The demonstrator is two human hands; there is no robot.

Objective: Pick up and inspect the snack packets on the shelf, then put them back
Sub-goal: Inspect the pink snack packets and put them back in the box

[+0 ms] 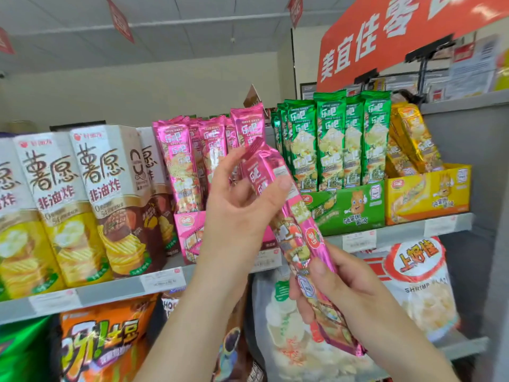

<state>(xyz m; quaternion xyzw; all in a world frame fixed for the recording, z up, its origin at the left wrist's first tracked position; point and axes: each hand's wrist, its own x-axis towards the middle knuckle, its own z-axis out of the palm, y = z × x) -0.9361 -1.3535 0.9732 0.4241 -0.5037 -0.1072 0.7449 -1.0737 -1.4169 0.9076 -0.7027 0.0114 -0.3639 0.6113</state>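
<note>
Pink foil is what you are holding: a long, slim pink packet point(292, 232) tilted across the front of the shelf point(110, 292), its top end pinched in your left hand point(237, 205) and its lower part wrapped by your right hand point(338, 288), so both hands are closed on it and it is clear of its display. The foil looks slick and the packet is long, so if either grip eases it could pivot and slip, probably onto the white bags point(418, 274) on the shelf below. Its home, the pink display box point(190, 232), sits just behind your left wrist with the other pink packets point(179, 161) standing crowded and leaning; pushing this one back in at an angle could tip them or crease the wrapper, and your left forearm is near enough to the tall cartons point(110, 199) to nudge them. The packets carry the brand 乐吧, repeated on the green packets point(330, 142) just to the right. The cartons read 薯愿 and 非油炸. The white bag shows 上好佳 and "SHRIMP". The red sign point(385, 37) overhead reads 美宜佳零, then is cut off. The shelf-edge price tags are too blurred to read.
</note>
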